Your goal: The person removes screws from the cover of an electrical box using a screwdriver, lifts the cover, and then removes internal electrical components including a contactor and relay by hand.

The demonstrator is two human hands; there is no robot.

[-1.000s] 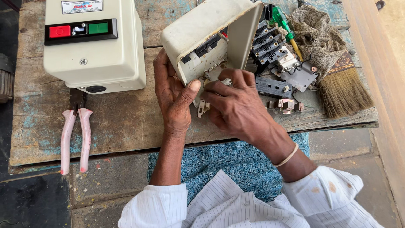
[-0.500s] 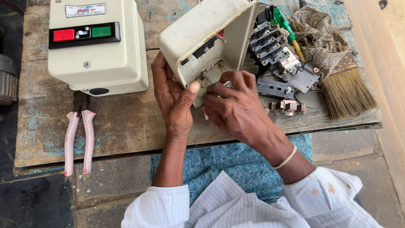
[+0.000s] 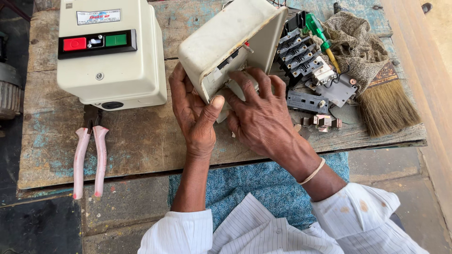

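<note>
A tilted cream switch cover (image 3: 230, 44) is gripped at its near edge by the left hand (image 3: 193, 110), mid-bench; right hand (image 3: 261, 117) fingers are spread inside its opening. Pink-handled pliers (image 3: 89, 157) lie left.

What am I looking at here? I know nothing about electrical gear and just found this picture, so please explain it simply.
The single view comes from a camera worn on a person's head, looking down at their own two bare hands over a worn wooden board. The left hand grips the lower edge of a cream switch box that is tilted open, thumb pressed on its rim. The right hand has its fingers reaching into the box's open side. To the left stands a second, closed box with a red and a green button, and pink-handled pliers below it. To the right lie loose grey electrical parts, a green-handled screwdriver, a rag and a brush.
</note>
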